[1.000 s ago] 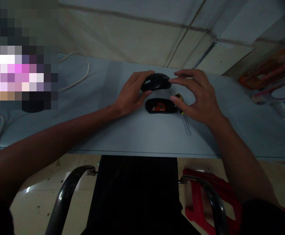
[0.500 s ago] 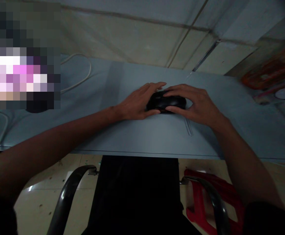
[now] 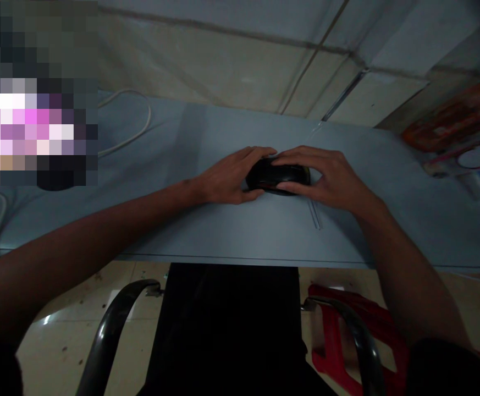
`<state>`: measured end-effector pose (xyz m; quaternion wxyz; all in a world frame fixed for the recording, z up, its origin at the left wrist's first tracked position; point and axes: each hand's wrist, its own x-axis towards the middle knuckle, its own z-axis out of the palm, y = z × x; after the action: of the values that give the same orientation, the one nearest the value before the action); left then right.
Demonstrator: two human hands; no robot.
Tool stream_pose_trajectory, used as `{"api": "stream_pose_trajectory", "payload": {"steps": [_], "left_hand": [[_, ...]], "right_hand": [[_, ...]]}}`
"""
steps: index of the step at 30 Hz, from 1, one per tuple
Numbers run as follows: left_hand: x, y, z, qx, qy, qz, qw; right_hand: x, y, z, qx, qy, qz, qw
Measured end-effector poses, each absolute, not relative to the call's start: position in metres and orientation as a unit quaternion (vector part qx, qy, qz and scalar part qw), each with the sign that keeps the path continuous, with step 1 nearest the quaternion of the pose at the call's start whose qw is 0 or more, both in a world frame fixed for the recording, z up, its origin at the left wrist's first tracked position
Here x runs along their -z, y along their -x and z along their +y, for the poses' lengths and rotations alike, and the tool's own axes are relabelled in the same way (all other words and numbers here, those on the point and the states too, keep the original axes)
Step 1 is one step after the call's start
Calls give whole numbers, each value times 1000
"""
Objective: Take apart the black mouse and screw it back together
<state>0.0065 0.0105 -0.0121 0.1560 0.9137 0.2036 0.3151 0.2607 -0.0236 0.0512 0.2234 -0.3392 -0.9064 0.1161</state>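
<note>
A black computer mouse (image 3: 276, 175) sits on the grey-blue tabletop (image 3: 388, 231), its upper shell resting on its lower half. My left hand (image 3: 233, 175) grips it from the left side, and my right hand (image 3: 324, 179) covers it from the right, with fingers over the top. The hands hide most of the mouse and any seam between its halves. Just below my right hand lies the thin metal shaft of a small screwdriver (image 3: 314, 215). Its handle is hidden beneath that hand.
A white cable (image 3: 134, 129) curves along the table's far left, near a pixelated patch (image 3: 33, 93). Colourful packaging (image 3: 454, 115) lies beyond the right end. Below the front edge are dark chair arms (image 3: 111, 324), dark trousers (image 3: 227, 330) and a red stool (image 3: 338, 341).
The mouse's separate upper shell and open lower half now sit together as one body. Both hands have closed around it, and my right hand now covers the yellow screwdriver handle.
</note>
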Motion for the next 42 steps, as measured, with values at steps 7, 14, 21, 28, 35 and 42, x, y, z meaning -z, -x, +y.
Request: {"api": "stream_pose_trajectory", "payload": {"steps": [7,14,21,28,35,42], "left_hand": [[14,-7,12,-330,-906,205,169],[12,-7,11,-328,-906,211,166],[12,-6,11,-299,-914,222,159],[9,-7,11,-298,-918,213,155],[9,-7,13,-284,-920,218,158],[8,-6,14,-319,-914,225,112]], "right_hand": [[-59,-264,-26,-119,357,-896,234],[-58,-265,-26,-110,336,-908,226],[-50,-261,-24,-104,339,-915,195],[-47,-261,-21,-116,338,-916,181],[-38,-256,-22,-94,372,-901,200],[-32,-245,-21,-102,436,-844,296]]}}
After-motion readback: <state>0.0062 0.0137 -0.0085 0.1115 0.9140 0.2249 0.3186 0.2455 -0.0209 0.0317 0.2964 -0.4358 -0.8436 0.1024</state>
